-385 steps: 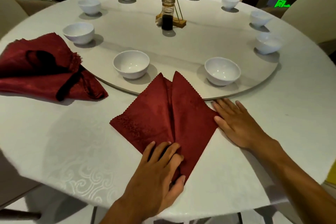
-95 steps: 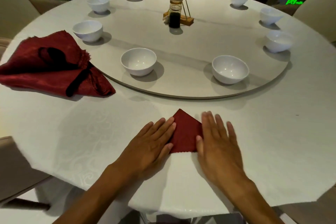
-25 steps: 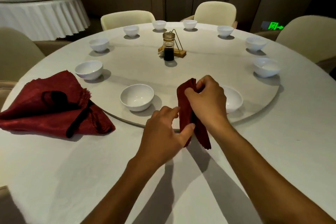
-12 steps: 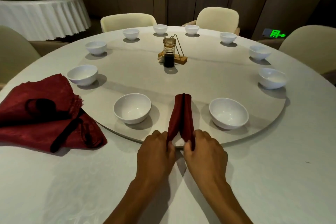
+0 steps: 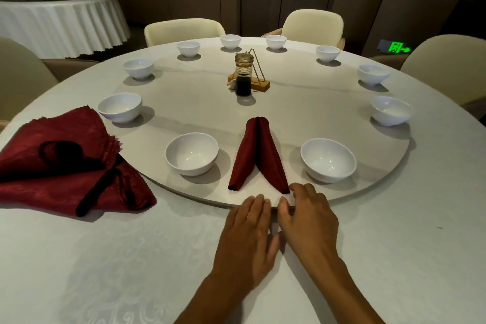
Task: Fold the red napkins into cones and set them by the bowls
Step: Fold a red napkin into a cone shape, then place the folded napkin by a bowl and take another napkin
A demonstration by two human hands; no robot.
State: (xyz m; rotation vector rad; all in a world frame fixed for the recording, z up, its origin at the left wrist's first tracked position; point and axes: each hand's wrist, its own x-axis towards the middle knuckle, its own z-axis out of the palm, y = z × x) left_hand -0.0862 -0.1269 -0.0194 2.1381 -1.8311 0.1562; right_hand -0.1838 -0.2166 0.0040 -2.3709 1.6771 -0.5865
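A folded red napkin [image 5: 259, 154] stands on the turntable [image 5: 289, 113] as a two-legged cone, its peak pointing away from me. It sits between two near white bowls, one to its left [image 5: 192, 153] and one to its right [image 5: 328, 159]. My left hand [image 5: 248, 229] lies just in front of the turntable's edge with relaxed fingers and holds nothing. My right hand [image 5: 309, 213] is beside it, fingertips close to the napkin's right foot, loosely bent and empty.
A pile of unfolded red napkins [image 5: 63, 160] with a black strap lies on the tablecloth at the left. Several more white bowls ring the turntable. A sauce jar [image 5: 243, 73] on a wooden stand is at its middle. Cream chairs surround the table.
Both hands have let go of the folded napkin and drawn back toward me. The napkin now stands on its own between the two near bowls.
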